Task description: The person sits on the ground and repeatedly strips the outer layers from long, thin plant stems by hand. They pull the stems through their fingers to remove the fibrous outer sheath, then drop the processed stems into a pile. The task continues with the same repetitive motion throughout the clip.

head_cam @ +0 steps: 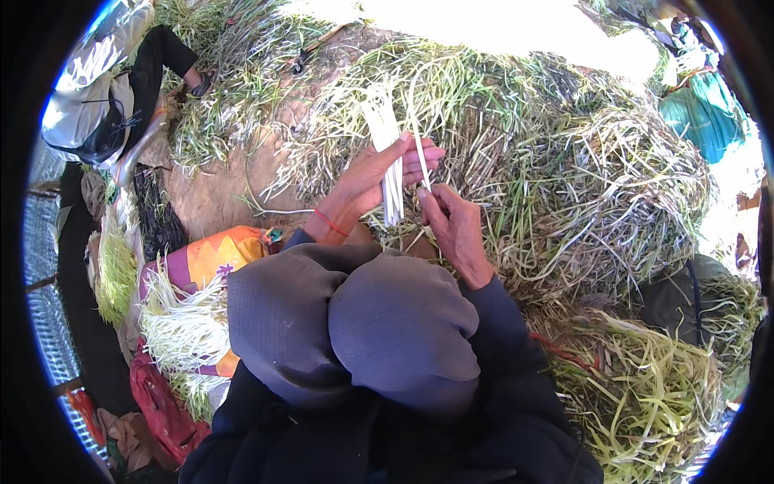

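Observation:
A small bundle of pale, blanched leaf stalks (382, 118) lies across the palm of my left hand (363, 178), under the thumb. The fingers of that hand stretch out to the right beyond it, and a red string (331, 222) circles the wrist. Between thumb and forefinger, my right hand (455, 227) pinches the lower end of one pale stalk (416, 124). This stalk rises past the left fingertips, just right of the bundle. Both hands are above my grey-clad knees (399, 320), over a heap of loose leaves (508, 157).
More pale stalks (184, 327) lie by my left knee on an orange and purple bag (221, 254). Another leaf pile (641, 393) is at lower right. Bare soil (242, 181) shows left of the heap. Another person's leg (160, 57) extends at upper left.

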Demonstrator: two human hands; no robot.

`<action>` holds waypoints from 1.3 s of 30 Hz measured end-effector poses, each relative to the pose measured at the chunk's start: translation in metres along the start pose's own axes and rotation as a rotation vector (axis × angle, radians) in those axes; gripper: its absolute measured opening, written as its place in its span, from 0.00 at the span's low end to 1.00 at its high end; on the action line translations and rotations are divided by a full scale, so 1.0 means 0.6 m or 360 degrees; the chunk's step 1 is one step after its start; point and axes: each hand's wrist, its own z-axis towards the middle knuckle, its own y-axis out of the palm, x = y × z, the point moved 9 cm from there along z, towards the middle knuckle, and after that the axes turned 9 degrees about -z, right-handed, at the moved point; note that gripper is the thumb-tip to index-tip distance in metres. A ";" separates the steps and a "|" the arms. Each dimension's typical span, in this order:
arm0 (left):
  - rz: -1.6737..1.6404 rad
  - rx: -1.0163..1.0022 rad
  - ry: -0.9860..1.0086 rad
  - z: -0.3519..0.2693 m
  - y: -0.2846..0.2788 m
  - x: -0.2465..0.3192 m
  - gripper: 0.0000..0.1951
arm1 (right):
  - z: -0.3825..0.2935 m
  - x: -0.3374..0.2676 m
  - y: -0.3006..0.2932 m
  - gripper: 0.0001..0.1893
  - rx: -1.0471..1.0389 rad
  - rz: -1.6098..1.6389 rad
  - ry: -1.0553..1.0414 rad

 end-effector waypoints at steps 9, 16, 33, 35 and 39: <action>-0.0412 -0.0123 0.0157 0.001 -0.032 0.022 0.14 | -0.013 0.023 0.044 0.11 -0.0277 -0.0124 -0.0039; -0.0518 -0.0536 0.0556 -0.056 0.010 0.248 0.09 | -0.057 0.209 0.060 0.07 -0.0040 -0.1549 -0.0523; -0.0647 0.0165 0.0415 -0.017 -0.133 0.094 0.15 | 0.222 0.433 0.219 0.20 -0.0161 0.0552 0.0944; -0.0568 0.0230 0.0376 -0.017 -0.145 0.070 0.15 | 0.217 0.437 0.222 0.19 -0.0045 0.0740 0.1046; -0.0436 0.0331 0.0321 -0.023 -0.150 0.050 0.16 | 0.230 0.395 0.244 0.17 -0.0226 0.0724 0.0937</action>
